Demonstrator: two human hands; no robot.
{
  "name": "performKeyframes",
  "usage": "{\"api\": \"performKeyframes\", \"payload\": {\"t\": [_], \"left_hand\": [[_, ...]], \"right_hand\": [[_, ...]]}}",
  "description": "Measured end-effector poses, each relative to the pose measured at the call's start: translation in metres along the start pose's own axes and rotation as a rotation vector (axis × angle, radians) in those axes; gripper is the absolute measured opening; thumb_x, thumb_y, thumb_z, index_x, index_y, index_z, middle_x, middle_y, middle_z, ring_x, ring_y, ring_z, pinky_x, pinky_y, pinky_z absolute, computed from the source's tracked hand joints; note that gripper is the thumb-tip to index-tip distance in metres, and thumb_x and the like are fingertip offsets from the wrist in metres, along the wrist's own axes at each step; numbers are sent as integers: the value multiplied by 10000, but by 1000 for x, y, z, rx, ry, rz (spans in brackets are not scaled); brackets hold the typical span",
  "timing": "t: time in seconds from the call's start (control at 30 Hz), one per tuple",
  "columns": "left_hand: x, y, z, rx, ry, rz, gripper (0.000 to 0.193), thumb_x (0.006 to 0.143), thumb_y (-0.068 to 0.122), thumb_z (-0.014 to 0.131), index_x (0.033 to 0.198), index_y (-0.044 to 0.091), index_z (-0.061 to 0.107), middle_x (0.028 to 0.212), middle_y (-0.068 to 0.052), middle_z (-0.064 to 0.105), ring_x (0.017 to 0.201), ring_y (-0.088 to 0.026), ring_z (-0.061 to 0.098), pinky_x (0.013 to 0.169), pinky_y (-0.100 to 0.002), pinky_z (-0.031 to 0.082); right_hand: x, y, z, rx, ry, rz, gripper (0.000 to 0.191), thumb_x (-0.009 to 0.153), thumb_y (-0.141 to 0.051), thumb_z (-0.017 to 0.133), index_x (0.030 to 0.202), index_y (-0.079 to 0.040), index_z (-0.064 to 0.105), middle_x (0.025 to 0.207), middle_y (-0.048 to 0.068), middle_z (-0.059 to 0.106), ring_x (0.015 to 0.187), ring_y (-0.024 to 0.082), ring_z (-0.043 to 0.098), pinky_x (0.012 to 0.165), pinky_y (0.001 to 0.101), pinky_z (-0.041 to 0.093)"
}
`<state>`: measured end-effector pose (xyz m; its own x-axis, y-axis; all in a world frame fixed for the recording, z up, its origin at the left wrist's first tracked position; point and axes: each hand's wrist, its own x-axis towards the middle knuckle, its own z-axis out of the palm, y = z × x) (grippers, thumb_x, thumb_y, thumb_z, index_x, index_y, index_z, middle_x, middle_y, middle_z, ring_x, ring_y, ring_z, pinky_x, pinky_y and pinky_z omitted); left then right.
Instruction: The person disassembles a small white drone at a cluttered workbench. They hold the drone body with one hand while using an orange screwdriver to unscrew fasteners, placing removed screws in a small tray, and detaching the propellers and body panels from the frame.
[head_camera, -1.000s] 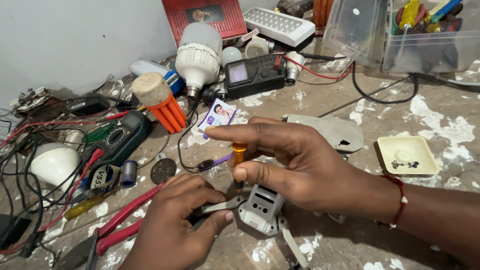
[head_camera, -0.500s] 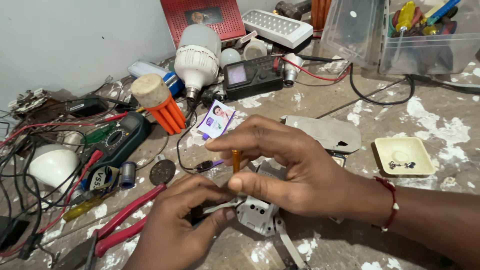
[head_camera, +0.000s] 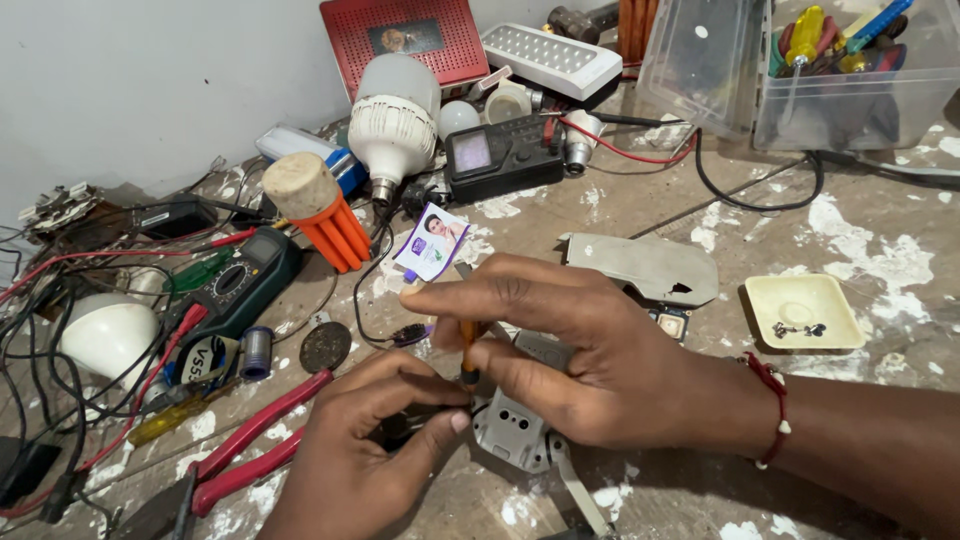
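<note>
My right hand (head_camera: 590, 360) grips a small orange-handled screwdriver (head_camera: 468, 345) upright, its tip down on a grey plastic device (head_camera: 515, 425) lying on the workbench. My left hand (head_camera: 365, 455) pinches the left edge of that grey device and steadies it; its fingers cover a dark part beside the device. A grey strap or arm of the device (head_camera: 580, 490) sticks out toward the near edge. A red thread bracelet (head_camera: 775, 410) circles my right wrist.
Red-handled pliers (head_camera: 250, 450) lie left of my left hand. A multimeter (head_camera: 235, 285), white bulbs (head_camera: 395, 115), an orange-finned bulb base (head_camera: 320, 215), wires, a grey metal plate (head_camera: 640, 265), a small cream dish with screws (head_camera: 800, 312) and a clear tool box (head_camera: 800, 70) crowd the bench.
The screwdriver has come down from above the device onto it, and my right hand has closed in over it. My left hand has shifted its grip slightly on the device's edge.
</note>
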<state>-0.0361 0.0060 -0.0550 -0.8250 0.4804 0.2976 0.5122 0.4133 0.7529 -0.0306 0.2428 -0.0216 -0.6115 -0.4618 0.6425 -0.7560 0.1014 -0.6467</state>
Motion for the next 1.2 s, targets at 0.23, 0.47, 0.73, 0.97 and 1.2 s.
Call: {"api": "performKeyframes", "payload": {"t": [0.23, 0.47, 0.73, 0.97, 1.2], "left_hand": [[0, 2, 1, 4, -10, -68, 113, 793, 75, 808, 893, 34, 775, 844, -33, 706, 874, -154, 704, 760, -298, 566], [1, 3, 1, 37, 18, 28, 113, 799, 56, 787, 909, 38, 767, 869, -41, 727, 904, -167, 692, 772, -300, 568], [1, 8, 5, 158, 48, 26, 141, 801, 76, 785, 942, 71, 799, 765, -40, 675, 772, -174, 670, 666, -312, 534], [5, 13, 3, 412, 47, 247, 108, 789, 131, 761, 874, 86, 712, 795, -56, 641, 804, -251, 654, 725, -387, 494], [4, 13, 8, 563, -9, 150, 112, 830, 167, 733, 865, 85, 664, 792, -79, 613, 794, -279, 646, 731, -438, 471]], "right_hand": [[0, 5, 5, 35, 19, 47, 464, 975, 29, 670, 1401, -148, 623, 1148, 82, 666, 1098, 190, 683, 953, 350, 597], [-5, 6, 1, 71, 18, 25, 499, 994, 46, 620, 1467, -106, 569, 1143, 55, 706, 1110, 147, 713, 1017, 336, 588], [-2, 14, -11, 164, 299, 122, 439, 1019, 61, 578, 1447, -1, 504, 1172, 62, 638, 1100, 120, 659, 1023, 307, 603], [6, 24, -13, 183, 412, 226, 405, 992, 62, 581, 1386, -19, 534, 1159, 43, 640, 1088, 93, 645, 984, 273, 584], [5, 23, -12, 183, 390, 227, 399, 997, 54, 590, 1383, -26, 531, 1167, 37, 635, 1089, 82, 646, 983, 265, 589]]}}
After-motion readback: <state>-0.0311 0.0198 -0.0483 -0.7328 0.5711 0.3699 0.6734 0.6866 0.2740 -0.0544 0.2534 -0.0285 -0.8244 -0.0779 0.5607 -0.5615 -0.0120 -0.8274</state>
